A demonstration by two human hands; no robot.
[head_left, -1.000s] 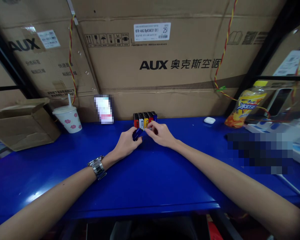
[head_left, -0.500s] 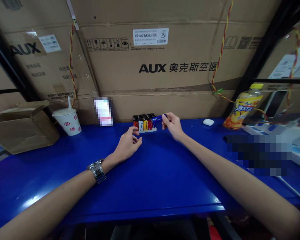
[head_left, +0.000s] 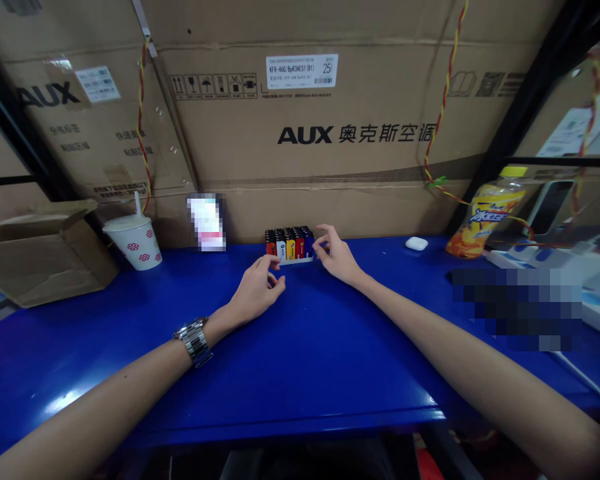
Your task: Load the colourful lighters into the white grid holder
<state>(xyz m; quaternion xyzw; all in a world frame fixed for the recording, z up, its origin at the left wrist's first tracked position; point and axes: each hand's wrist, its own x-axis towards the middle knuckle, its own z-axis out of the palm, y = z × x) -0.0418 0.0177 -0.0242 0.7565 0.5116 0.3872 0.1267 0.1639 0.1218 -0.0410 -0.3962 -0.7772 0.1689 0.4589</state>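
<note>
The right hand has its fingers narrowly parted at the blue lighter, which ends the row of lighters. Whether they touch it is unclear. The left hand rests loosely curled and empty, just before the row, near the back edge of the blue desk. Cardboard boxes stand behind.

Glossy blue surface. Lighters red, white, yellow, blue, black-capped. White cup with pink flower print. Yellow-orange bottle. Brown boxes with black lettering.
</note>
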